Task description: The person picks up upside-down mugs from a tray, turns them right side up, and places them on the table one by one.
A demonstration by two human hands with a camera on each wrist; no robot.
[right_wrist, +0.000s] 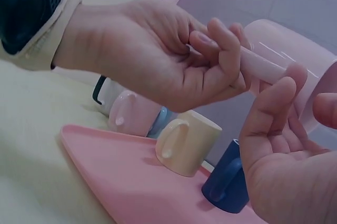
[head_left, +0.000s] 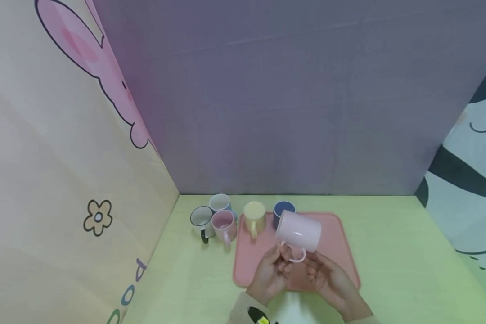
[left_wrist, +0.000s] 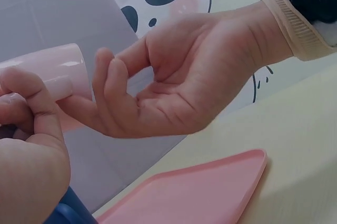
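Note:
A pale pink mug [head_left: 299, 231] is held on its side above the pink tray [head_left: 340, 265], its handle hanging toward the person. My left hand [head_left: 270, 275] pinches the handle, fingers curled about it in the right wrist view. My right hand [head_left: 333, 282] is beside the mug's other end. In the left wrist view, the right hand's [left_wrist: 174, 77] forefinger reaches to the handle, with the thumb apart and the other fingers loosely bent. The mug's open end partly shows at the right edge of the right wrist view.
A yellow mug [head_left: 254, 218] and a dark blue mug [head_left: 278, 216] stand along the tray's back edge. Left of the tray cluster a black-handled white mug [head_left: 202, 218], a pink mug [head_left: 224, 225] and a light blue-and-white mug [head_left: 220, 202]. Printed cloth walls surround the table [head_left: 397, 252].

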